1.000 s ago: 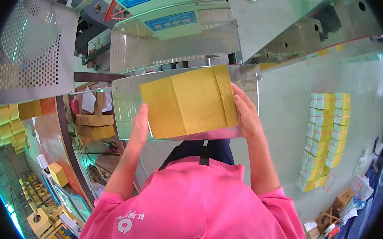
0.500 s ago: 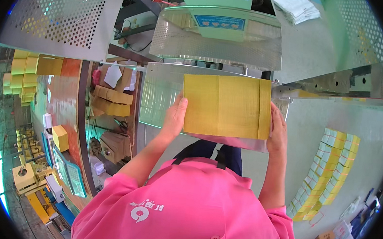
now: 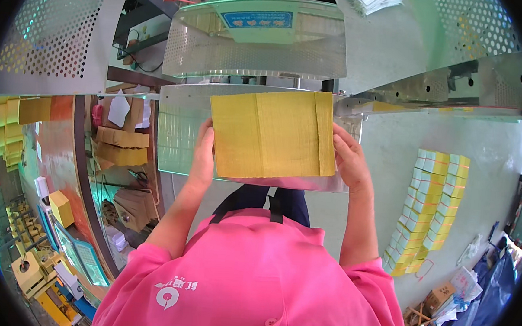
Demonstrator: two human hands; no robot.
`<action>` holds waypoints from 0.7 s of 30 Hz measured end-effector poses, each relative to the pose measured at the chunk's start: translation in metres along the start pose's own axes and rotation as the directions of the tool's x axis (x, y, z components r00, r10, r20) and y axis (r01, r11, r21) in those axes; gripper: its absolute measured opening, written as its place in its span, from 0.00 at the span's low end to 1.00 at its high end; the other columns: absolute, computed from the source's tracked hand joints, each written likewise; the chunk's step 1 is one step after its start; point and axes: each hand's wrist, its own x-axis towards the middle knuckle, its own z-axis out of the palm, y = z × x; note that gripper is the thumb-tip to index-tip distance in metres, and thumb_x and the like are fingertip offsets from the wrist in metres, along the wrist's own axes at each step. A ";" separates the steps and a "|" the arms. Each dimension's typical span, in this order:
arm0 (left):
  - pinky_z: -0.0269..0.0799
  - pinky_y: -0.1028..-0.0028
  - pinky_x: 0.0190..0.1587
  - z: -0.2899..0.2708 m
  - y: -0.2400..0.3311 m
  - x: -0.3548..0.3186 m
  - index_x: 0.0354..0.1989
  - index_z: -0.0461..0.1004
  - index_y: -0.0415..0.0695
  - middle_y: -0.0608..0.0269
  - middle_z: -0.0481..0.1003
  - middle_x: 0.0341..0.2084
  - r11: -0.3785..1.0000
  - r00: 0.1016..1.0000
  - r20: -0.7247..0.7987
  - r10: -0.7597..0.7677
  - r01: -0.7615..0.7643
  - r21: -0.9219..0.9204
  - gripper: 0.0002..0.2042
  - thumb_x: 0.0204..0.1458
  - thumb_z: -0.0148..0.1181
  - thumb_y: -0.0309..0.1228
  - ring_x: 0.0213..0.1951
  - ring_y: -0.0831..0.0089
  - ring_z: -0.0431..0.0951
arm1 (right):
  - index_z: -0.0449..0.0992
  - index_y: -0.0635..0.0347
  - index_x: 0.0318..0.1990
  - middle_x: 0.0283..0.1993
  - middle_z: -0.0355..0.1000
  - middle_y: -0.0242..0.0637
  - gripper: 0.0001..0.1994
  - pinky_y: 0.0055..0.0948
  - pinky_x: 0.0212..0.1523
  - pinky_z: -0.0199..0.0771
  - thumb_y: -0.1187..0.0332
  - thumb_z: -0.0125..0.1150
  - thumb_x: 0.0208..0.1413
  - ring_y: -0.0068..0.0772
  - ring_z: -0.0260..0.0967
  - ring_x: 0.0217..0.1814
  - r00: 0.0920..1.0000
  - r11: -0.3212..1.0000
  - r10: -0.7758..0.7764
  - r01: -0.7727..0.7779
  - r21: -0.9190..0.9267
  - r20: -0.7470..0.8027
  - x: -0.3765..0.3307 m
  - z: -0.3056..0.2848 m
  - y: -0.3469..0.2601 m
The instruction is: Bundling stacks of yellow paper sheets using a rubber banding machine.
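Between my two hands is a flat, rectangular stack of yellow paper (image 3: pixel 272 136), its top marked by crosswise crease lines. My left hand (image 3: pixel 203 154) presses the stack's left side, thumb near its edge. At the opposite side my right hand (image 3: pixel 351 158) has its fingers against the right edge. The stack sits over a shiny metal tray (image 3: pixel 182 127) at the machine's front; whether it rests on the metal or is held just above it, I cannot tell. The underside of the stack is hidden.
Ahead stands a machine with a clear guard (image 3: pixel 254 47) and perforated metal panels (image 3: pixel 49 33) at the side. On the floor to the right lie rows of banded yellow-and-white bundles (image 3: pixel 424 211). Left is a reddish wooden table (image 3: pixel 62 149) with a yellow block (image 3: pixel 61 208) on it.
The stack has turned slightly, its right end now a little farther from me than its left. Both hands stay on its sides. The whole view has shifted, so the surroundings appear farther left.
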 end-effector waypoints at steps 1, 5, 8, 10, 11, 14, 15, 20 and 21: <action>0.59 0.70 0.60 0.002 -0.001 0.000 0.63 0.60 0.39 0.60 0.66 0.57 1.000 1.000 -0.001 -0.001 0.001 -0.002 0.25 0.66 0.38 0.43 0.58 0.70 0.65 | 0.67 0.65 0.61 0.55 0.71 0.35 0.19 0.24 0.56 0.67 0.69 0.50 0.65 0.23 0.68 0.55 0.999 1.000 -0.013 0.013 0.015 0.043 0.001 -0.001 0.000; 0.60 0.70 0.60 0.012 0.001 -0.001 0.63 0.60 0.40 0.61 0.66 0.57 0.960 0.997 0.022 -0.073 0.077 -0.269 0.25 0.65 0.39 0.45 0.59 0.71 0.65 | 0.66 0.66 0.62 0.57 0.69 0.35 0.20 0.25 0.58 0.66 0.66 0.48 0.66 0.25 0.66 0.58 0.998 0.990 -0.061 0.058 -0.127 -0.020 0.000 0.009 0.005; 0.60 0.70 0.60 0.013 -0.001 -0.002 0.63 0.61 0.40 0.62 0.66 0.57 0.921 0.985 0.051 -0.162 0.170 -0.351 0.28 0.65 0.39 0.50 0.58 0.72 0.66 | 0.65 0.66 0.62 0.60 0.67 0.35 0.21 0.27 0.60 0.64 0.64 0.45 0.67 0.25 0.64 0.61 0.988 0.989 -0.145 0.144 -0.019 -0.046 0.000 0.018 0.018; 0.60 0.70 0.60 0.014 -0.003 -0.001 0.63 0.61 0.40 0.62 0.67 0.57 0.902 0.976 0.052 -0.210 0.214 -0.374 0.29 0.65 0.39 0.52 0.58 0.72 0.66 | 0.62 0.64 0.65 0.64 0.63 0.37 0.23 0.28 0.63 0.60 0.59 0.40 0.68 0.29 0.60 0.66 0.975 0.989 -0.146 0.149 0.006 -0.168 -0.001 0.033 0.021; 0.61 0.70 0.60 0.016 -0.004 -0.001 0.62 0.62 0.41 0.62 0.68 0.57 0.909 0.975 0.014 -0.220 0.211 -0.360 0.29 0.65 0.38 0.52 0.57 0.72 0.68 | 0.62 0.64 0.65 0.64 0.63 0.37 0.23 0.28 0.63 0.60 0.59 0.40 0.68 0.29 0.60 0.66 0.974 0.989 -0.148 0.151 0.005 -0.170 0.000 0.037 0.022; 0.63 0.69 0.59 0.019 -0.008 0.000 0.62 0.63 0.41 0.63 0.69 0.56 0.920 0.966 -0.037 -0.257 0.233 -0.315 0.28 0.65 0.37 0.52 0.56 0.71 0.69 | 0.62 0.65 0.64 0.63 0.65 0.35 0.22 0.28 0.64 0.60 0.62 0.41 0.69 0.28 0.61 0.64 0.956 0.965 -0.238 0.253 0.071 -0.173 0.000 0.044 0.026; 0.63 0.69 0.59 0.020 -0.008 0.004 0.62 0.63 0.41 0.63 0.69 0.56 0.925 0.958 -0.057 -0.281 0.254 -0.284 0.28 0.65 0.37 0.52 0.56 0.71 0.69 | 0.61 0.65 0.65 0.64 0.63 0.36 0.23 0.29 0.64 0.59 0.61 0.40 0.69 0.29 0.60 0.65 0.959 0.964 -0.234 0.251 0.092 -0.162 0.004 0.045 0.028; 0.63 0.69 0.59 0.027 0.007 0.028 0.62 0.63 0.41 0.63 0.68 0.56 0.949 0.994 0.064 -0.084 0.099 -0.299 0.28 0.65 0.37 0.52 0.57 0.71 0.68 | 0.59 0.65 0.67 0.67 0.59 0.38 0.25 0.31 0.66 0.56 0.59 0.38 0.69 0.31 0.56 0.68 0.947 0.951 -0.282 0.297 0.084 -0.152 0.006 0.045 0.010; 0.62 0.69 0.59 0.027 0.015 0.034 0.62 0.63 0.41 0.63 0.68 0.56 0.979 0.996 0.090 -0.021 0.038 -0.199 0.28 0.65 0.37 0.52 0.57 0.71 0.68 | 0.58 0.64 0.67 0.67 0.59 0.38 0.25 0.31 0.66 0.56 0.58 0.37 0.69 0.31 0.56 0.68 0.947 0.950 -0.280 0.297 0.098 -0.161 0.012 0.039 0.006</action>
